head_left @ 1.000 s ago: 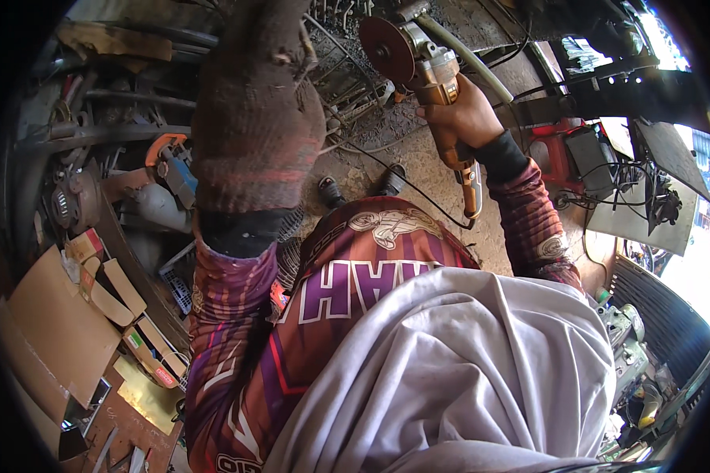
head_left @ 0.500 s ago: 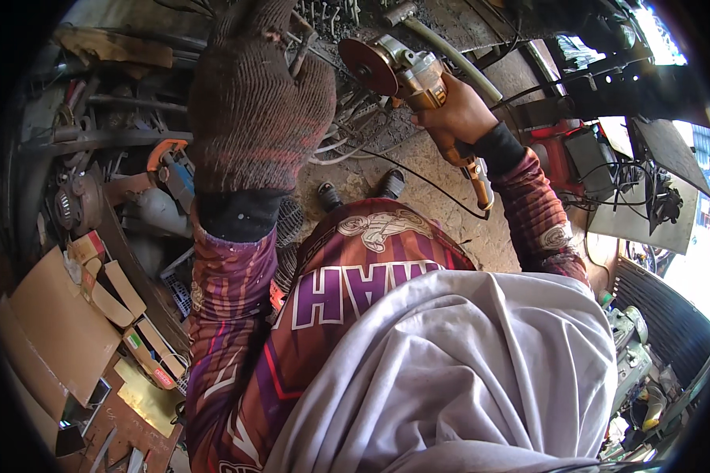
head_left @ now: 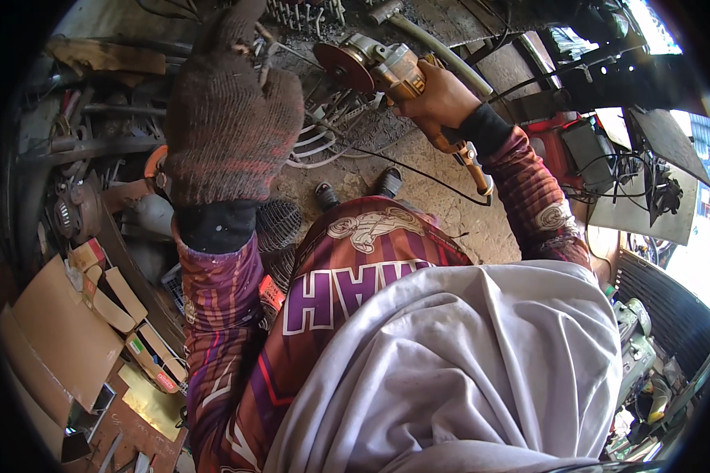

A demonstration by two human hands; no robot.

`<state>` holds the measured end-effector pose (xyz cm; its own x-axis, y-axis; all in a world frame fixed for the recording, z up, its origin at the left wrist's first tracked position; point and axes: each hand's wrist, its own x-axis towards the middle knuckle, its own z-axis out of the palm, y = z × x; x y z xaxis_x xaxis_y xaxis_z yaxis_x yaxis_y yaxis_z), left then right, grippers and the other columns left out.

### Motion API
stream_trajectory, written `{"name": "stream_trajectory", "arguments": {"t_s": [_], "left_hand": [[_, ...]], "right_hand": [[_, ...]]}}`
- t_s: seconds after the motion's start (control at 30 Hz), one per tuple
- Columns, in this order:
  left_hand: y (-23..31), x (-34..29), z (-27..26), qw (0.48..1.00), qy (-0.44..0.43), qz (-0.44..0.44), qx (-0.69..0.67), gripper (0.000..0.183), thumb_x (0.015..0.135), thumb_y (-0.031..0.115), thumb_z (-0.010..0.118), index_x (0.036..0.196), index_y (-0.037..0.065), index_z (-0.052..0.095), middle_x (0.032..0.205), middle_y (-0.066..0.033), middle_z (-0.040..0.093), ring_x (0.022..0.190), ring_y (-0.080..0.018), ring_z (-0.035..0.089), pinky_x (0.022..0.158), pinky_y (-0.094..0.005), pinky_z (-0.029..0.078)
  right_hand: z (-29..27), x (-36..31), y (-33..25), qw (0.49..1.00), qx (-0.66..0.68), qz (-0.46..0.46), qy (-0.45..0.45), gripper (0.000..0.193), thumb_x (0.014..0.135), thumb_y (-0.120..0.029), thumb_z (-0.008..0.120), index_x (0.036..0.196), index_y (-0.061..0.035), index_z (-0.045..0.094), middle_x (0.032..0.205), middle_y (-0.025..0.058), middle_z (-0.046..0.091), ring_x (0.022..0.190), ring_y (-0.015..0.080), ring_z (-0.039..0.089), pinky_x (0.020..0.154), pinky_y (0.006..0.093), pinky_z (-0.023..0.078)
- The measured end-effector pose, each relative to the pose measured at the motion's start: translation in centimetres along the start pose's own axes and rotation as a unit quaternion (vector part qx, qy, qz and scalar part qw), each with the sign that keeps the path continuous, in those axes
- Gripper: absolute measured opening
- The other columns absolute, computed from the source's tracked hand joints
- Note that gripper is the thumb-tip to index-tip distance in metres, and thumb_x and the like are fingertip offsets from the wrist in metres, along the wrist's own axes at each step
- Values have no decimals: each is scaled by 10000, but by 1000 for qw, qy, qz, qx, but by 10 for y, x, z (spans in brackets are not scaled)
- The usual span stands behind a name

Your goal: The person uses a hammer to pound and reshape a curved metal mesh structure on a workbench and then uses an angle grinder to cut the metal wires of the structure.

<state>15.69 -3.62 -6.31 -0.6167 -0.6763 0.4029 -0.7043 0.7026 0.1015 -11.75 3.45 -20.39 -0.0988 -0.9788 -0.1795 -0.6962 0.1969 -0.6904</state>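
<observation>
My left hand [head_left: 227, 130], in a thick brown knitted glove, reaches to the upper left. Its fingers close around a thin metal rod [head_left: 265, 57]; the fingertips are partly hidden behind the glove. My bare right hand [head_left: 442, 102] grips the body of a yellow and silver angle grinder [head_left: 398, 69]. The grinder's reddish-brown disc [head_left: 345, 68] faces left, a short way from the rod and glove. Whether the disc spins or touches the rod I cannot tell. A dark power cord [head_left: 418, 175] leaves the grinder's rear end.
A hammer [head_left: 434, 46] with a pale handle lies on the dark, cluttered workbench beyond the grinder. Pale looped hoses or cables [head_left: 317, 150] hang below it. Cardboard boxes [head_left: 63, 331] stand at left, metal parts [head_left: 79, 205] above them. A red machine [head_left: 548, 150] sits at right.
Both hands have shifted left, the gloved one with the rod and the right one with the grinder. The glove now covers more of the orange and blue tool at left.
</observation>
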Motion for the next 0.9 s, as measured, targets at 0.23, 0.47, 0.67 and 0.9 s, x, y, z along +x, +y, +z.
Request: {"name": "stream_trajectory", "arguments": {"t_s": [0.23, 0.47, 0.67, 0.9], "left_hand": [[-4, -15, 9, 998, 40, -26, 47, 449, 875, 321, 609, 1242, 74, 528, 1106, -181, 600, 946, -364, 608, 795, -461, 511], [-2, -12, 5, 998, 39, -19, 38, 455, 871, 308, 606, 1262, 93, 517, 1118, -175, 601, 954, -362, 610, 806, -457, 510], [-1, -9, 6, 999, 35, -17, 34, 463, 868, 298, 603, 1280, 109, 508, 1129, -170, 602, 961, -360, 612, 816, -454, 509], [0, -8, 4, 999, 28, -17, 24, 475, 864, 286, 600, 1300, 127, 497, 1141, -165, 603, 968, -358, 614, 828, -451, 508]], "right_hand": [[1, 3, -1, 1000, -17, -3, -9, 763, 602, -420, 809, 1156, 48, 574, 978, 197, 670, 904, 307, 655, 837, 368, 493], [1, 4, 1, 1000, -30, -5, -3, 761, 606, -438, 806, 1138, 56, 575, 965, 200, 669, 893, 305, 657, 828, 363, 496], [2, 5, 1, 999, -37, -1, 1, 767, 608, -434, 803, 1146, 60, 572, 963, 205, 668, 894, 307, 658, 825, 367, 497], [1, 7, 2, 999, -29, -19, 1, 779, 613, -426, 803, 1166, 67, 563, 967, 212, 670, 897, 310, 661, 823, 371, 499]]}}
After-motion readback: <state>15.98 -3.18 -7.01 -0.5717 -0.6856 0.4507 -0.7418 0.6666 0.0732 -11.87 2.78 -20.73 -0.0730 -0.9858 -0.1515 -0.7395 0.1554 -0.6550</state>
